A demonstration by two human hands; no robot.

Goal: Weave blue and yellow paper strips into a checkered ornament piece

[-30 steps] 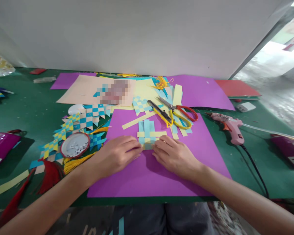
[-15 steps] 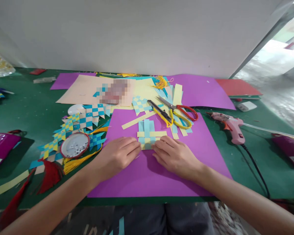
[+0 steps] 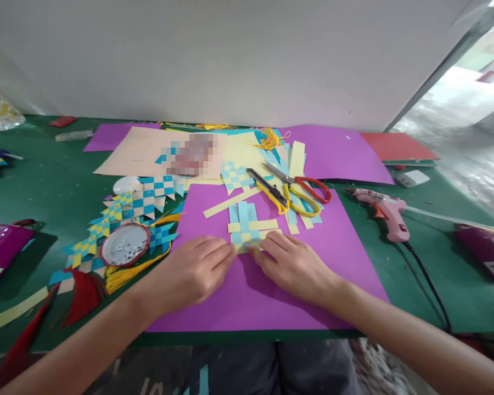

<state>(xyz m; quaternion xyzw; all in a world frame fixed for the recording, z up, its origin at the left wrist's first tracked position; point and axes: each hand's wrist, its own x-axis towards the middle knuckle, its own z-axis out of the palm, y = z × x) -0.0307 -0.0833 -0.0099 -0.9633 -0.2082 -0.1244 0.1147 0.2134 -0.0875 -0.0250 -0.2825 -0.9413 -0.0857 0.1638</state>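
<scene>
Woven paper strips (image 3: 245, 222), light blue running upright and pale yellow across, lie at the middle of a purple sheet (image 3: 263, 307). My left hand (image 3: 203, 266) is closed at the lower left edge of the weave, its fingertips pinching there. On the other side, my right hand (image 3: 286, 260) has its fingers bent together over the lower right edge. Both thumbs are mostly hidden. Just above the weave are a loose yellow strip (image 3: 230, 203), a box cutter (image 3: 268, 191) and scissors (image 3: 302, 184) with one red and one yellow handle.
At right lies a pink glue gun (image 3: 389, 214) with a black cord. Left are woven paper fish (image 3: 148, 195), a lid of small beads or eyes (image 3: 125, 245), a yellow tassel (image 3: 129, 276) and a red tassel (image 3: 82, 296). Coloured paper sheets (image 3: 333, 153) lie along the wall.
My right fingertips have shifted slightly left and down along the weave's lower edge. My left hand stays almost in place, and the woven strips have barely moved.
</scene>
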